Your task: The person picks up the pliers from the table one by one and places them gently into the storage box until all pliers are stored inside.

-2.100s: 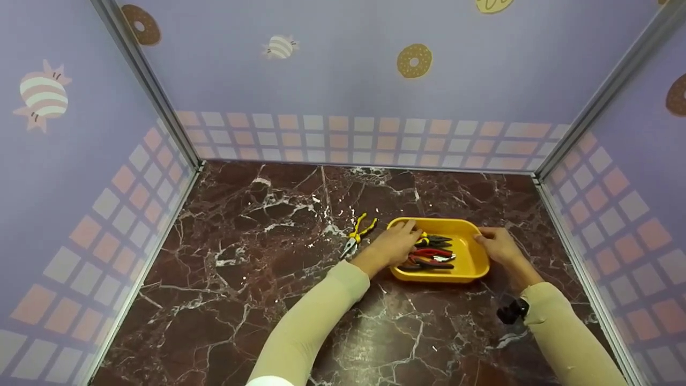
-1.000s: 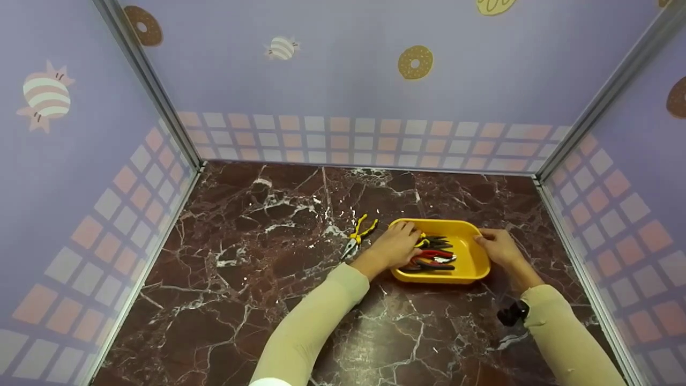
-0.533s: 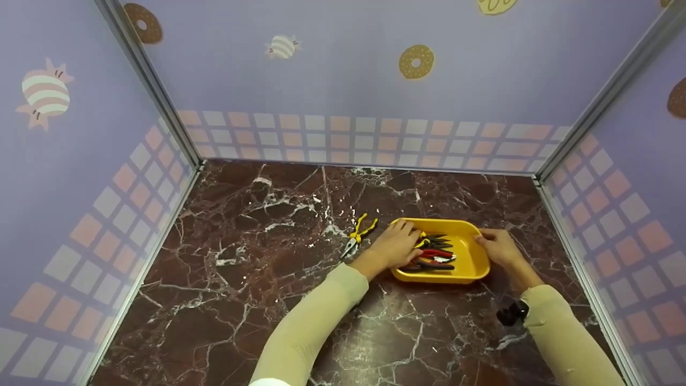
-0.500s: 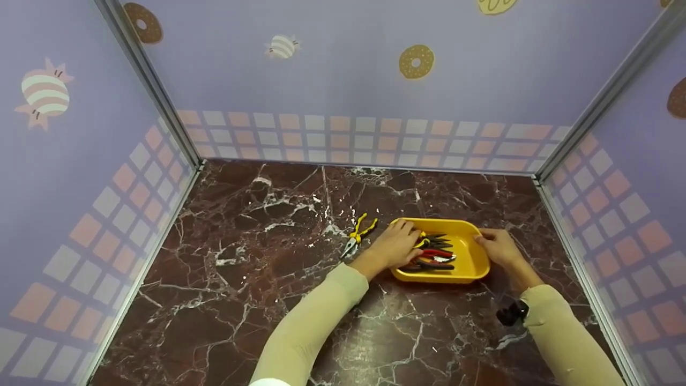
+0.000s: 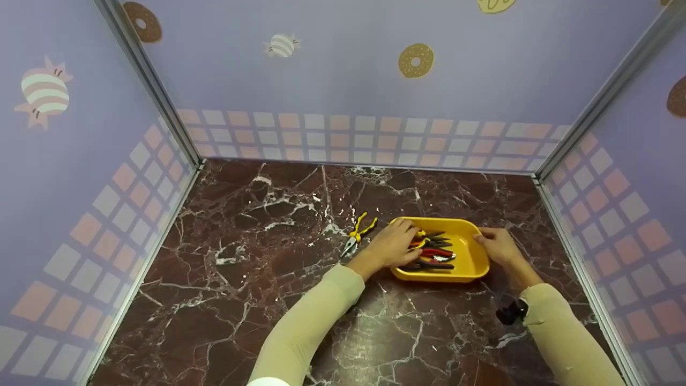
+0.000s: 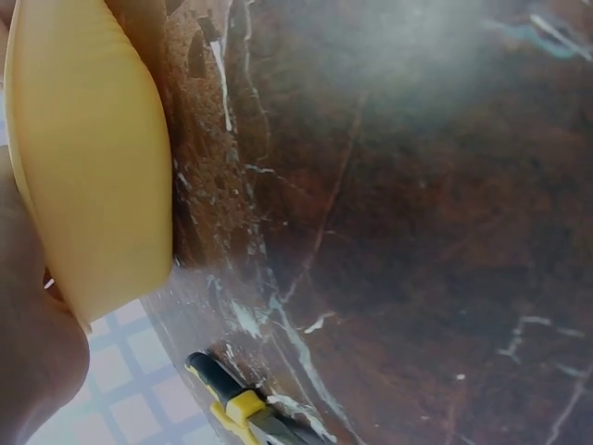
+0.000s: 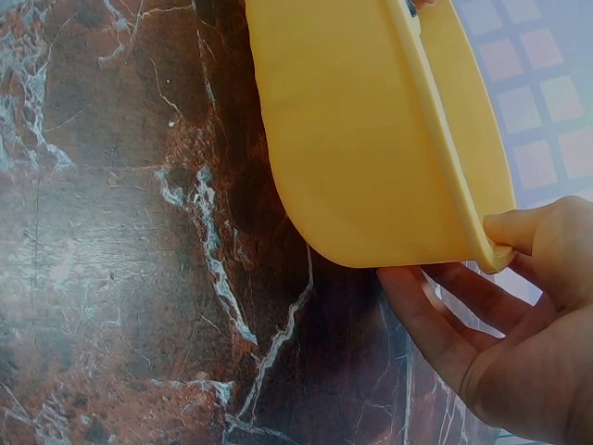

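A yellow tray (image 5: 475,256) holds several pliers at its left end. Among them are red-handled pliers (image 5: 432,253); other handles show yellow, orange and black. My left hand (image 5: 393,244) reaches over the tray's left rim, its fingers on the handles inside. Its fingers and palm hide those handle ends, and whether they grip any is hidden. At the right end, my right hand (image 5: 502,250) pinches the rim, thumb on top and fingers beneath, as the right wrist view of the tray (image 7: 357,148) shows. Yellow-and-black pliers (image 5: 355,236) lie spread on the table left of the tray.
The dark red marbled tabletop (image 5: 257,321) carries white flecks left of the tray. Purple panels (image 5: 343,80) stand at the back and both sides, the right one near my right arm. A black device (image 5: 512,311) is at the right wrist.
My left hand has shifted slightly left over the pliers, and a bit of orange handle now shows beside its fingers. The right hand, tray and loose pliers look unmoved.
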